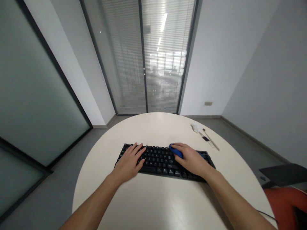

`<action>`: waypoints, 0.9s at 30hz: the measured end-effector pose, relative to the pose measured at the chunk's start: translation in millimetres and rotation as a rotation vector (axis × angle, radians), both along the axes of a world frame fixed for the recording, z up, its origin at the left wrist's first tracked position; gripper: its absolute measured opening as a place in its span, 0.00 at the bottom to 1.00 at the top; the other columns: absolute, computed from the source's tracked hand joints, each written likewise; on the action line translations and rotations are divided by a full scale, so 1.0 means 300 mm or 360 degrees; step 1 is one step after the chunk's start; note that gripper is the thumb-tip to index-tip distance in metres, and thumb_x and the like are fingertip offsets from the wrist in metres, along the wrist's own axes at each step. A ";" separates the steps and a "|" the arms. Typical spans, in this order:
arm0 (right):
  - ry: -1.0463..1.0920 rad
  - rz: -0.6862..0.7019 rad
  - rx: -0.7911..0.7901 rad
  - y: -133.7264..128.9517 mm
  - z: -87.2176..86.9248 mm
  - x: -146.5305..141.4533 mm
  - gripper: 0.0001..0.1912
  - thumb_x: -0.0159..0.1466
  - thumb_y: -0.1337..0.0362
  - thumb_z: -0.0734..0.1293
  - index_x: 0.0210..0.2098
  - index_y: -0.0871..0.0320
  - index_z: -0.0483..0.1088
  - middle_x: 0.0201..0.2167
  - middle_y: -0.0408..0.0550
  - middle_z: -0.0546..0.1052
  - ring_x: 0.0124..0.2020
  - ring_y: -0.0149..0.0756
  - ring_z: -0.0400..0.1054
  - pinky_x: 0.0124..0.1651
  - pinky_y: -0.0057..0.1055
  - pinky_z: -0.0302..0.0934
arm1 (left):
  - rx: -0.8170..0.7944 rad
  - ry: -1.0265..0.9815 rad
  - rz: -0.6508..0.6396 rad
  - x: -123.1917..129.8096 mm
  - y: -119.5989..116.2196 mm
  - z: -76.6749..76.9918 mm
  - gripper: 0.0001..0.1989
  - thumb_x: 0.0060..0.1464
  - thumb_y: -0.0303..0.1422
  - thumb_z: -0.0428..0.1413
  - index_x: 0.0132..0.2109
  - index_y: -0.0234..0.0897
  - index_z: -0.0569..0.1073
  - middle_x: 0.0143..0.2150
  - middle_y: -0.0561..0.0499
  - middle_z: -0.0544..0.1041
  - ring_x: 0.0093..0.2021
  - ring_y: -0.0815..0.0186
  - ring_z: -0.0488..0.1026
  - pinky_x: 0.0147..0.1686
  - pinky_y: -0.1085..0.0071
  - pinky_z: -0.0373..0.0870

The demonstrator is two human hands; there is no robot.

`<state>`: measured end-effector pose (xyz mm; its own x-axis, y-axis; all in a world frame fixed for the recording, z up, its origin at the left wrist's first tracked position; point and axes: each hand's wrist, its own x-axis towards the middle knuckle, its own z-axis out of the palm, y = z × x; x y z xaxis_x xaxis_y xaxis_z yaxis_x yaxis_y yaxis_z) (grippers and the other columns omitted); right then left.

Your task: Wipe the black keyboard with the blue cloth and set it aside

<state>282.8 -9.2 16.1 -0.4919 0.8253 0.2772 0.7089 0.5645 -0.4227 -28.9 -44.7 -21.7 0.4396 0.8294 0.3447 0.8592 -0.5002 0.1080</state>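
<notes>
A black keyboard [163, 161] lies flat on a pale round table [148, 198]. My left hand [129, 161] rests on the keyboard's left end, its fingers spread over the keys. Over the right part of the keys, my right hand [190, 159] is closed on a blue cloth-like thing [176, 151]. Blue shows by the thumb and fingertips, and the palm hides much of it; its exact kind is unclear. The keys under both hands are covered.
Toward the table's far right edge lie a thin stick-like brush [211, 139], a small black piece [205, 139] and a crumpled white item [195, 127]. A red chair [284, 204] stands at the right. Glass panels with blinds [165, 89] face me.
</notes>
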 end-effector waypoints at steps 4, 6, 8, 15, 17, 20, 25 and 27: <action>0.0036 0.0138 0.0017 -0.040 0.001 -0.048 0.27 0.60 0.70 0.64 0.59 0.58 0.70 0.60 0.54 0.71 0.61 0.44 0.64 0.65 0.46 0.56 | 0.0037 -0.0018 -0.0006 -0.001 0.006 -0.013 0.24 0.66 0.37 0.47 0.67 0.43 0.61 0.70 0.47 0.60 0.70 0.52 0.54 0.66 0.47 0.56; 0.0039 0.0208 0.0037 -0.061 0.007 -0.073 0.28 0.59 0.71 0.64 0.60 0.59 0.69 0.60 0.55 0.70 0.61 0.44 0.63 0.66 0.44 0.56 | 0.0055 -0.0014 -0.0015 -0.001 0.008 -0.015 0.24 0.66 0.37 0.48 0.67 0.43 0.61 0.69 0.47 0.60 0.70 0.52 0.54 0.66 0.47 0.56; 0.0013 0.0293 0.0065 -0.079 0.014 -0.096 0.29 0.58 0.71 0.64 0.60 0.60 0.69 0.60 0.54 0.71 0.61 0.44 0.62 0.66 0.43 0.55 | 0.0059 -0.0002 -0.0011 -0.001 0.007 -0.013 0.24 0.66 0.37 0.48 0.67 0.43 0.61 0.69 0.47 0.60 0.69 0.52 0.54 0.66 0.47 0.56; -0.0183 0.0362 0.0117 -0.085 0.030 -0.099 0.26 0.58 0.71 0.66 0.57 0.58 0.72 0.60 0.52 0.71 0.61 0.46 0.61 0.65 0.45 0.56 | 0.0066 0.0000 -0.0008 -0.001 0.004 -0.006 0.24 0.65 0.37 0.48 0.67 0.42 0.61 0.69 0.47 0.61 0.69 0.52 0.55 0.66 0.48 0.57; -0.0230 0.0334 0.0125 -0.069 0.033 -0.069 0.26 0.58 0.72 0.66 0.56 0.56 0.73 0.61 0.50 0.70 0.59 0.45 0.64 0.63 0.44 0.59 | 0.0079 -0.0011 -0.0016 -0.003 0.005 -0.011 0.24 0.65 0.37 0.48 0.67 0.43 0.61 0.69 0.47 0.61 0.69 0.52 0.55 0.66 0.48 0.57; -0.0276 0.0297 0.0135 -0.043 0.040 -0.001 0.26 0.59 0.74 0.64 0.56 0.53 0.73 0.60 0.47 0.72 0.57 0.44 0.66 0.61 0.43 0.62 | 0.0083 -0.0017 -0.0017 -0.006 0.006 -0.018 0.24 0.66 0.37 0.48 0.67 0.43 0.61 0.69 0.48 0.61 0.69 0.53 0.55 0.66 0.49 0.57; -0.0321 -0.0034 0.0110 -0.016 0.049 0.170 0.23 0.59 0.71 0.65 0.54 0.54 0.74 0.57 0.46 0.75 0.56 0.44 0.69 0.62 0.43 0.61 | 0.0088 -0.0026 -0.0031 -0.005 0.005 -0.017 0.24 0.66 0.38 0.48 0.67 0.43 0.61 0.69 0.48 0.61 0.69 0.52 0.55 0.66 0.48 0.57; -0.0320 -0.0158 0.0086 -0.025 0.044 0.245 0.21 0.60 0.68 0.64 0.53 0.55 0.74 0.56 0.47 0.75 0.55 0.44 0.70 0.62 0.43 0.61 | 0.0084 -0.0020 -0.0030 -0.004 0.005 -0.015 0.24 0.66 0.38 0.47 0.67 0.43 0.61 0.69 0.47 0.61 0.69 0.52 0.55 0.66 0.48 0.57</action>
